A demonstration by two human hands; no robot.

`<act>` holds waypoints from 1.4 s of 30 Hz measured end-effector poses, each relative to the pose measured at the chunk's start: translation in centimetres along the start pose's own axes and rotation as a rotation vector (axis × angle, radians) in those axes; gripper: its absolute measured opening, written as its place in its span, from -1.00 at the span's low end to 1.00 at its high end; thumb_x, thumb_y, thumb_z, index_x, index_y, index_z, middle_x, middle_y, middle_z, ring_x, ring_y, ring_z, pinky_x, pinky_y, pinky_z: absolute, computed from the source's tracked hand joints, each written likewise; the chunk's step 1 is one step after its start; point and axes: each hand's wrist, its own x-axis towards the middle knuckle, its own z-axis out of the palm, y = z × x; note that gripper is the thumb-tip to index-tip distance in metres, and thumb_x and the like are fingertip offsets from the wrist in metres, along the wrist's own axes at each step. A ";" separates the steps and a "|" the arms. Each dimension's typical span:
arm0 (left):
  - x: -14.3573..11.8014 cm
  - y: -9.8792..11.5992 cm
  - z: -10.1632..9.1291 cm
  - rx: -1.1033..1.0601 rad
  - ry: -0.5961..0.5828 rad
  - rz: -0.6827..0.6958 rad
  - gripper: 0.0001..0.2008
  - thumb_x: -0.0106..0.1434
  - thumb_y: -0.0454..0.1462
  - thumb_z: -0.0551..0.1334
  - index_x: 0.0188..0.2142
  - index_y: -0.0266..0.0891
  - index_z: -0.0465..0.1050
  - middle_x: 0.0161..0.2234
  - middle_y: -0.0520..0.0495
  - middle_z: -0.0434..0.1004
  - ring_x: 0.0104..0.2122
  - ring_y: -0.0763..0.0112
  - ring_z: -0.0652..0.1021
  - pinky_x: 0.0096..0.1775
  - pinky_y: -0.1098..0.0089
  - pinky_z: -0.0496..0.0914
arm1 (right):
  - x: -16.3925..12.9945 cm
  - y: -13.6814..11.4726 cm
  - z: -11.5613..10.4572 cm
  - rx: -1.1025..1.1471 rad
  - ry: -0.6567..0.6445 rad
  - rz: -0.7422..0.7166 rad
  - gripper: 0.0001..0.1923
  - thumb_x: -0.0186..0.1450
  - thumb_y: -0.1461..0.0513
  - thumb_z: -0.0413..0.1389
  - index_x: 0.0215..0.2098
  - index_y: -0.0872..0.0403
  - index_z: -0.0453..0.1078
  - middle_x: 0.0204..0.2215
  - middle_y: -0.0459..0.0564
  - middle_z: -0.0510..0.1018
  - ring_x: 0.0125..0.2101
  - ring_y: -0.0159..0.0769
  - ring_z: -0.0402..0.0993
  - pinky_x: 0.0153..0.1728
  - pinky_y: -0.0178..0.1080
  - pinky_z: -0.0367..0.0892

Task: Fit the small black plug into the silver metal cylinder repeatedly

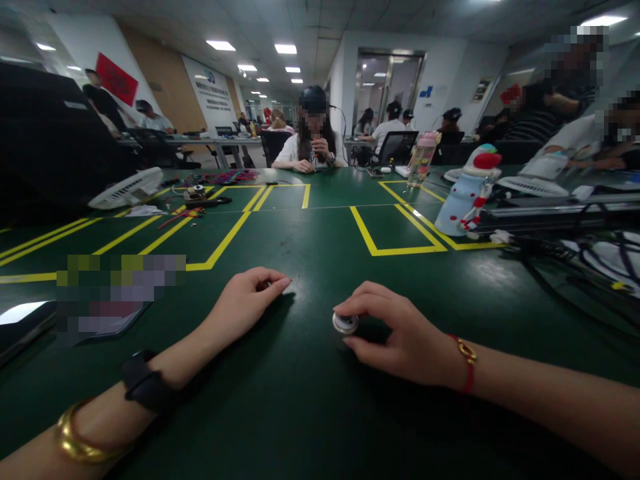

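Observation:
My right hand [395,333] rests on the dark green table [310,400] near the middle, with thumb and fingers closed around a small round white-and-black part [345,324]. A red string bracelet circles that wrist. My left hand [247,301] lies on the table a little to the left, fingers curled loosely. Something small and pale shows under its fingertips, too hidden to tell what it is. That arm wears a black watch band and a gold bangle.
Yellow tape lines [395,250] mark boxes on the table. A white-and-blue snowman bottle [467,197] and cables [575,260] lie at right. A white fan [127,189] and small parts sit at far left. A phone [105,320] lies near left. A person sits opposite; others work behind.

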 end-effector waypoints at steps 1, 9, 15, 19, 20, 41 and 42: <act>-0.2 0.3 0.0 0.001 0.002 0.026 -0.65 0.19 0.00 0.11 -0.25 -0.17 0.49 -0.32 -0.02 0.53 -0.33 0.30 0.49 -0.31 0.35 0.31 | -0.1 0.2 0.1 0.009 0.006 0.004 -0.67 0.18 0.25 0.08 -0.07 0.08 0.30 -0.19 -0.01 0.38 -0.23 -0.48 0.34 -0.18 -0.35 0.32; -3.5 5.9 0.8 -0.126 -0.103 0.386 -0.81 0.27 -0.19 0.12 -0.18 -0.07 0.47 -0.21 0.01 0.42 -0.22 0.42 0.43 -0.20 0.41 0.31 | -0.9 0.8 1.2 0.130 0.078 0.126 -0.36 0.12 0.22 0.17 0.11 0.03 0.03 -0.15 -0.05 0.39 -0.20 -0.47 0.36 -0.14 -0.34 0.32; -3.8 7.4 1.4 -0.141 -0.161 0.395 -0.88 0.22 -0.24 0.18 -0.29 -0.09 0.51 -0.25 0.02 0.39 -0.24 0.44 0.43 -0.20 0.42 0.32 | -0.6 1.0 1.3 0.110 0.032 0.175 -0.45 0.11 0.14 0.18 0.03 0.03 0.13 -0.14 -0.06 0.41 -0.20 -0.46 0.36 -0.17 -0.33 0.31; -3.5 7.1 0.9 -0.167 -0.098 0.319 -0.87 0.23 -0.21 0.18 -0.35 -0.10 0.51 -0.29 0.03 0.39 -0.27 0.44 0.43 -0.23 0.41 0.32 | -0.5 0.7 1.0 0.022 0.035 0.136 -0.59 0.10 0.23 0.15 -0.07 0.04 0.24 -0.20 -0.09 0.40 -0.25 -0.47 0.33 -0.21 -0.35 0.28; -3.5 7.1 0.7 -0.167 -0.086 0.311 -0.87 0.23 -0.21 0.18 -0.35 -0.10 0.51 -0.29 0.04 0.40 -0.28 0.44 0.43 -0.23 0.40 0.31 | -0.6 0.7 0.9 0.011 0.039 0.128 -0.61 0.10 0.25 0.15 -0.09 0.05 0.26 -0.22 -0.09 0.39 -0.26 -0.48 0.32 -0.22 -0.35 0.27; -3.4 4.4 2.9 0.021 -0.232 0.331 -0.89 0.11 -0.17 0.28 -0.34 0.00 0.57 -0.32 0.01 0.44 -0.26 0.32 0.43 -0.21 0.29 0.29 | -0.8 0.7 0.8 0.025 0.114 0.204 -0.68 0.03 0.26 0.15 -0.24 0.09 0.25 -0.35 -0.08 0.39 -0.40 -0.47 0.28 -0.41 -0.38 0.23; -3.5 4.2 3.3 0.043 -0.238 0.347 -0.88 0.11 -0.17 0.28 -0.33 0.01 0.57 -0.31 0.01 0.45 -0.26 0.32 0.43 -0.21 0.29 0.29 | -0.8 0.7 0.8 0.023 0.115 0.203 -0.68 0.03 0.26 0.15 -0.24 0.09 0.25 -0.35 -0.09 0.39 -0.39 -0.47 0.28 -0.41 -0.38 0.24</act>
